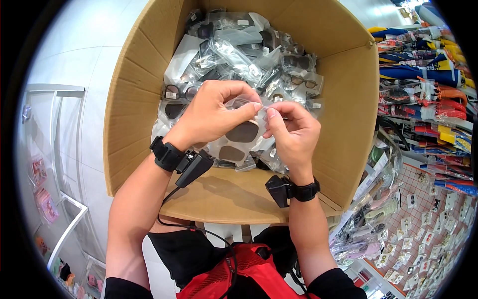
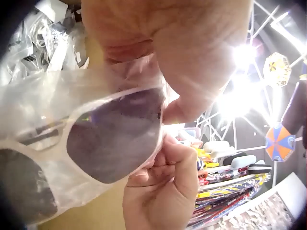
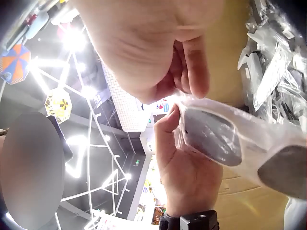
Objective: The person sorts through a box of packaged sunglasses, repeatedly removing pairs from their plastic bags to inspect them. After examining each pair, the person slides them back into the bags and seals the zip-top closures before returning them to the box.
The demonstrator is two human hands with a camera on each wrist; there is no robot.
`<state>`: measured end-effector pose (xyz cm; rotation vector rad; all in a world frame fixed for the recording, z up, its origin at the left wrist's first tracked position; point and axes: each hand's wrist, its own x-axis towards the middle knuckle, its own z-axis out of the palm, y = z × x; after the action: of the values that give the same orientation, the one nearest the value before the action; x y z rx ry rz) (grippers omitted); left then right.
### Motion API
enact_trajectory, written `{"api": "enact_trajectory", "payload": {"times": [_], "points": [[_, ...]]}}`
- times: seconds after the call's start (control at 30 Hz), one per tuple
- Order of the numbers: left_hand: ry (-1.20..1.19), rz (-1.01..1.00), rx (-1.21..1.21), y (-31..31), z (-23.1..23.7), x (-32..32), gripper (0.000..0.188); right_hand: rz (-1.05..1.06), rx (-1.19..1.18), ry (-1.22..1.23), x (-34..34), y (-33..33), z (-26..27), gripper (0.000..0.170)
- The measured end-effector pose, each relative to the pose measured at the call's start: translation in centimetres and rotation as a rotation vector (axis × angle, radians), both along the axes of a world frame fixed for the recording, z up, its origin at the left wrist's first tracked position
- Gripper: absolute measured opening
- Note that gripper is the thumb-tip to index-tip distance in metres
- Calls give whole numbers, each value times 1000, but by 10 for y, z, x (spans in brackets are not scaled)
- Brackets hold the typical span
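Observation:
Both hands are together over the carton, at the top edge of a clear plastic bag (image 2: 43, 91) holding sunglasses (image 1: 242, 132) with pale frames and dark lenses. My left hand (image 1: 214, 112) pinches the bag's edge between thumb and fingers. Close beside it, my right hand (image 1: 296, 130) pinches the same edge, thumb tip near the left thumb. Below the fingers hangs the bag, its two lenses one above the other in the head view. In the right wrist view the sunglasses (image 3: 213, 136) extend to the right from the pinched edge.
A large cardboard box (image 1: 343, 99) surrounds the hands, with many bagged glasses (image 1: 239, 55) heaped inside. Packaged goods (image 1: 418, 74) hang at the right, above a grid panel of small carded items (image 1: 423, 234). A white metal rack (image 1: 69, 204) stands at the left.

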<state>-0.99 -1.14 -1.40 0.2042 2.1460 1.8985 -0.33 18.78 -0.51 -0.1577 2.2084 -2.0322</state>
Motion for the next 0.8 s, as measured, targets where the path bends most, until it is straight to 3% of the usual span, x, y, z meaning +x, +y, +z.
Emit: {"api": "enact_trajectory", "payload": {"times": [0.07,0.33,0.8], "points": [[22,40,149,4,-3,1,15,-13,15,3,0,0,0,10],[-130,62,221,4,-5,-1,20,-41,-173,-169,-6,7,0,11],[-125,26,225,4,-7,-2,22,-67,-57,-113,-6,4,1,13]]}}
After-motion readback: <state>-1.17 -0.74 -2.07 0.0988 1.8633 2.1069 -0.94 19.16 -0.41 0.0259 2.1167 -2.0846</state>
